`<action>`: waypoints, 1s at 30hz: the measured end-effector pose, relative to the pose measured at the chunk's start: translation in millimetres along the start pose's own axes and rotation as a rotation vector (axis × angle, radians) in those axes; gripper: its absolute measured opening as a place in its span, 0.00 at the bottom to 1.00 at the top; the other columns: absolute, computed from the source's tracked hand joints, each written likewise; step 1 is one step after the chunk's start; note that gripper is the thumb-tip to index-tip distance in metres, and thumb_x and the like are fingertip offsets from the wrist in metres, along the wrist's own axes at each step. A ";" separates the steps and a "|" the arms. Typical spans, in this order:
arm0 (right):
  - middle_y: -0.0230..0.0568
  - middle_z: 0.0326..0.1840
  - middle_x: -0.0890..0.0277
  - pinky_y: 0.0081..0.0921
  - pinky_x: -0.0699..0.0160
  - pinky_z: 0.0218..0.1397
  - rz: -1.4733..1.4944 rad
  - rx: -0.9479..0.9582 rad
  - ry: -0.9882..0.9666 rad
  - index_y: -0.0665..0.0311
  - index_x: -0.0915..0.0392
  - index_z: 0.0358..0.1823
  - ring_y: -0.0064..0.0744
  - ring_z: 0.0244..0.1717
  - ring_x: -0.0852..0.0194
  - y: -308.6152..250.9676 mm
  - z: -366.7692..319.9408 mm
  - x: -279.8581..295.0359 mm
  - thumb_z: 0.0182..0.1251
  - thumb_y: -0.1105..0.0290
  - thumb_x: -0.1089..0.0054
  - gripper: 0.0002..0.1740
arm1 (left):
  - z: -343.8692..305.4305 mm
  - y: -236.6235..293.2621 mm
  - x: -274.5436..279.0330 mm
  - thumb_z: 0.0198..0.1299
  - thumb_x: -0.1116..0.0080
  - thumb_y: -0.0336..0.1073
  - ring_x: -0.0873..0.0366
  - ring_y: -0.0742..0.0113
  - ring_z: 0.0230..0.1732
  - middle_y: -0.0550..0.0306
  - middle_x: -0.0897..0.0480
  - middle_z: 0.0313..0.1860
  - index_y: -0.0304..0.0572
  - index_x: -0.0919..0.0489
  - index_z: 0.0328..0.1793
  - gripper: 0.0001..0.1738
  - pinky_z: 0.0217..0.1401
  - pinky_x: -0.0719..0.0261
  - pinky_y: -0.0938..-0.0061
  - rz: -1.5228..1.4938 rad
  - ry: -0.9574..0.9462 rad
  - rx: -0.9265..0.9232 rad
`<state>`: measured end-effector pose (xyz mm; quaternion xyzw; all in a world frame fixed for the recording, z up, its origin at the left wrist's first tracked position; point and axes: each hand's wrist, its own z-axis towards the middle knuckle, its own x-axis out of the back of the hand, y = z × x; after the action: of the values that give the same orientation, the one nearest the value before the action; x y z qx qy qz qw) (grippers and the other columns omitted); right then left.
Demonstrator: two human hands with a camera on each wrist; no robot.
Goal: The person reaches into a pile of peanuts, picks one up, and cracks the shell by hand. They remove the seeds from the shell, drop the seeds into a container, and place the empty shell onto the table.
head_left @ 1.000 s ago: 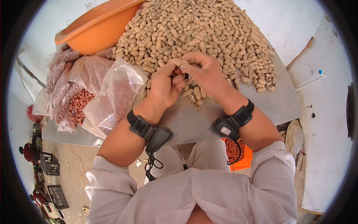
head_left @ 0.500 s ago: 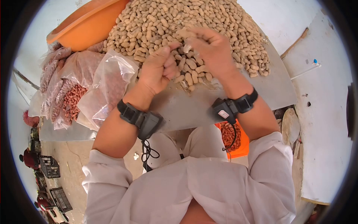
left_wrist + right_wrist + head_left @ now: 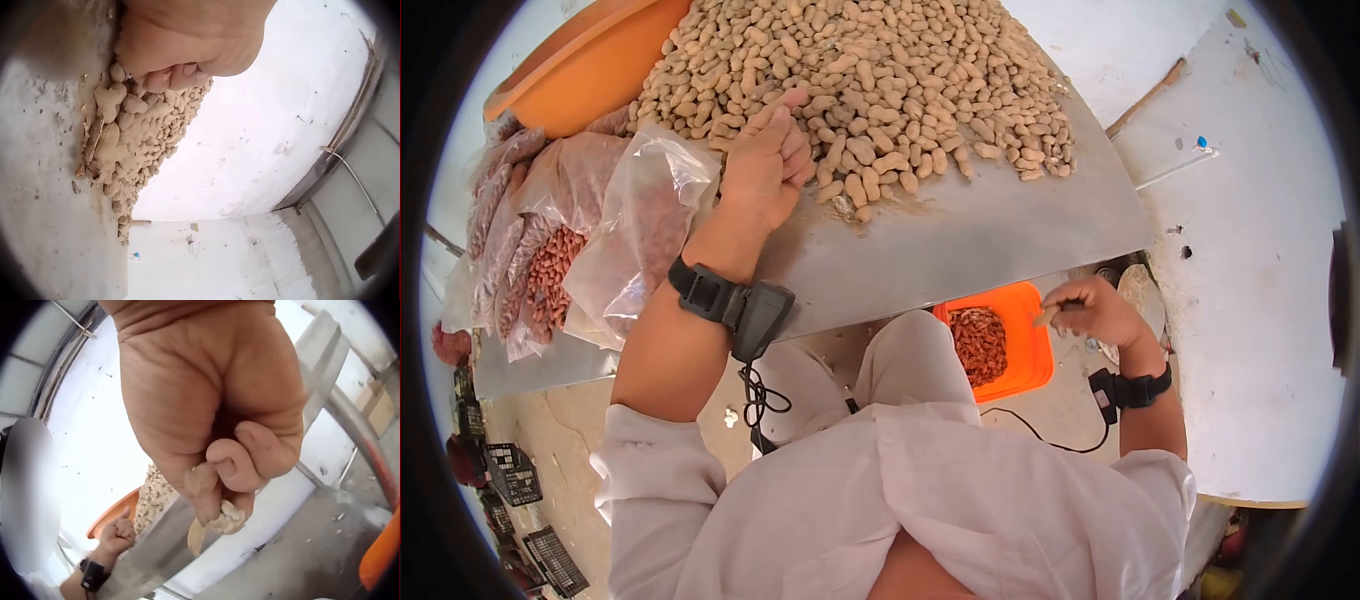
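Observation:
My left hand (image 3: 765, 168) is over the near left part of the peanut pile (image 3: 890, 90), its last fingers curled into the palm and its index finger pointing out. In the left wrist view those curled fingers (image 3: 172, 78) hide the palm. Out beyond the table's near edge, my right hand (image 3: 1100, 315) is to the right of an orange container (image 3: 1027, 345) with reddish pieces inside. Pale broken peanut shell (image 3: 226, 517) is pinched between thumb and fingers of the right hand (image 3: 215, 406) in the right wrist view.
Clear bags (image 3: 655, 215) of red kernels (image 3: 553, 270) lie at the left of the metal table (image 3: 960, 240), below a large orange basin (image 3: 585, 75). Black crates (image 3: 555, 560) stand on the floor at lower left. A cable hangs from each wrist device.
My right hand has moved from the pile down and right, beside the orange container. The left hand, where dark red kernels showed a second ago, has stayed curled by the pile; the head view has shifted.

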<state>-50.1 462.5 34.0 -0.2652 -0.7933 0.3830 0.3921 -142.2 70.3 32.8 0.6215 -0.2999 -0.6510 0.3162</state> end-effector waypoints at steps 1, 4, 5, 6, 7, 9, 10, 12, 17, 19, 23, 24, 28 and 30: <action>0.41 0.28 0.20 0.19 0.31 0.24 -0.072 -0.044 -0.019 0.74 0.22 0.41 0.21 0.22 0.28 20.3 -0.9 2.5 0.55 0.81 0.44 0.11 | 0.0 0.4 -0.1 0.71 0.62 0.36 0.51 0.80 0.16 0.71 0.46 0.17 0.41 0.30 0.57 0.14 0.19 0.50 0.84 0.004 0.002 0.000; 0.44 0.26 0.21 0.23 0.28 0.27 -0.280 -0.145 0.038 0.75 0.23 0.41 0.29 0.22 0.26 60.5 -3.0 4.3 0.55 0.75 0.42 0.13 | 0.7 1.0 3.4 0.71 0.61 0.35 0.51 0.80 0.17 0.71 0.46 0.18 0.40 0.30 0.58 0.14 0.20 0.50 0.84 -0.003 -0.015 0.005; 0.46 0.26 0.21 0.25 0.27 0.29 -0.376 -0.159 0.058 0.75 0.23 0.41 0.32 0.23 0.25 72.5 -3.4 2.9 0.56 0.73 0.41 0.14 | 0.3 1.2 3.1 0.71 0.61 0.35 0.51 0.80 0.17 0.71 0.45 0.18 0.40 0.30 0.58 0.14 0.20 0.49 0.84 -0.003 -0.019 0.003; 0.47 0.26 0.21 0.27 0.27 0.30 -0.474 -0.172 0.078 0.76 0.23 0.41 0.35 0.23 0.24 84.0 -3.3 2.0 0.56 0.71 0.41 0.15 | 0.0 1.5 2.8 0.71 0.61 0.35 0.50 0.80 0.17 0.71 0.45 0.18 0.40 0.30 0.58 0.14 0.20 0.49 0.84 -0.005 -0.020 0.000; 0.48 0.27 0.21 0.29 0.26 0.32 -0.573 -0.186 0.097 0.76 0.23 0.41 0.39 0.24 0.23 94.8 -2.7 2.6 0.56 0.68 0.40 0.16 | -0.4 1.6 2.7 0.71 0.60 0.35 0.50 0.80 0.17 0.71 0.45 0.18 0.40 0.30 0.57 0.14 0.20 0.49 0.84 -0.007 -0.022 -0.004; 0.49 0.29 0.20 0.30 0.26 0.35 -0.837 0.015 0.201 0.73 0.22 0.42 0.41 0.27 0.23 105.2 1.3 7.7 0.57 0.64 0.40 0.18 | -0.4 1.9 2.9 0.70 0.59 0.35 0.50 0.80 0.17 0.70 0.44 0.18 0.39 0.30 0.57 0.14 0.20 0.49 0.84 -0.002 -0.013 -0.001; 0.50 0.30 0.20 0.31 0.26 0.36 -0.967 0.120 0.252 0.72 0.22 0.42 0.42 0.29 0.22 103.4 3.2 9.3 0.58 0.62 0.40 0.19 | -0.1 2.2 3.2 0.70 0.59 0.35 0.49 0.80 0.17 0.70 0.44 0.19 0.39 0.30 0.57 0.14 0.20 0.48 0.84 0.002 -0.007 -0.001; 0.50 0.31 0.21 0.30 0.27 0.36 -0.684 0.030 0.134 0.70 0.21 0.42 0.40 0.31 0.22 52.0 4.4 11.6 0.58 0.63 0.41 0.17 | 0.2 2.0 2.8 0.70 0.58 0.35 0.49 0.80 0.17 0.70 0.43 0.19 0.38 0.30 0.57 0.14 0.20 0.48 0.85 -0.010 0.009 0.016; 0.47 0.29 0.24 0.29 0.28 0.35 -0.437 0.270 0.122 0.68 0.22 0.36 0.40 0.30 0.25 -84.8 29.2 0.7 0.57 0.70 0.42 0.09 | 1.8 1.9 3.9 0.68 0.54 0.35 0.46 0.78 0.18 0.69 0.39 0.19 0.38 0.27 0.51 0.11 0.20 0.47 0.83 -0.045 -0.009 0.038; 0.40 0.26 0.27 0.26 0.29 0.31 -0.657 0.482 0.196 0.70 0.23 0.39 0.30 0.26 0.29 -101.0 67.8 14.1 0.59 0.71 0.43 0.10 | 1.1 3.6 5.4 0.68 0.54 0.35 0.46 0.78 0.18 0.68 0.38 0.20 0.38 0.27 0.51 0.11 0.20 0.47 0.83 -0.049 -0.013 0.039; 0.47 0.29 0.28 0.33 0.30 0.38 -0.937 0.555 0.367 0.68 0.24 0.36 0.45 0.35 0.28 -87.1 156.8 26.7 0.54 0.72 0.43 0.09 | 0.7 5.5 8.9 0.68 0.53 0.35 0.46 0.79 0.18 0.69 0.38 0.19 0.38 0.27 0.50 0.11 0.20 0.47 0.83 -0.044 -0.028 0.039; 0.48 0.30 0.27 0.34 0.30 0.39 -1.010 0.524 0.365 0.67 0.24 0.36 0.47 0.36 0.29 -87.7 169.6 27.3 0.53 0.72 0.43 0.09 | 0.9 5.6 8.5 0.67 0.52 0.35 0.46 0.79 0.18 0.69 0.39 0.19 0.38 0.27 0.50 0.11 0.20 0.47 0.83 -0.040 -0.022 0.041; 0.46 0.31 0.25 0.33 0.28 0.37 -1.018 0.446 0.341 0.66 0.24 0.37 0.42 0.33 0.25 -103.9 186.0 32.8 0.53 0.72 0.43 0.09 | 0.2 4.6 7.5 0.68 0.53 0.36 0.48 0.81 0.17 0.70 0.40 0.20 0.37 0.28 0.53 0.13 0.20 0.48 0.85 -0.028 -0.045 0.057; 0.43 0.32 0.23 0.31 0.26 0.35 -0.881 0.448 0.363 0.66 0.23 0.36 0.38 0.32 0.23 -135.5 171.4 28.0 0.55 0.73 0.43 0.08 | -0.9 3.7 4.8 0.68 0.53 0.36 0.47 0.81 0.18 0.70 0.40 0.20 0.37 0.27 0.53 0.13 0.20 0.48 0.85 -0.003 -0.056 0.037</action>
<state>-223.4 337.6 87.9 0.1215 -0.6474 0.2901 0.6943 -141.3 64.2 32.7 0.6094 -0.3195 -0.6629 0.2952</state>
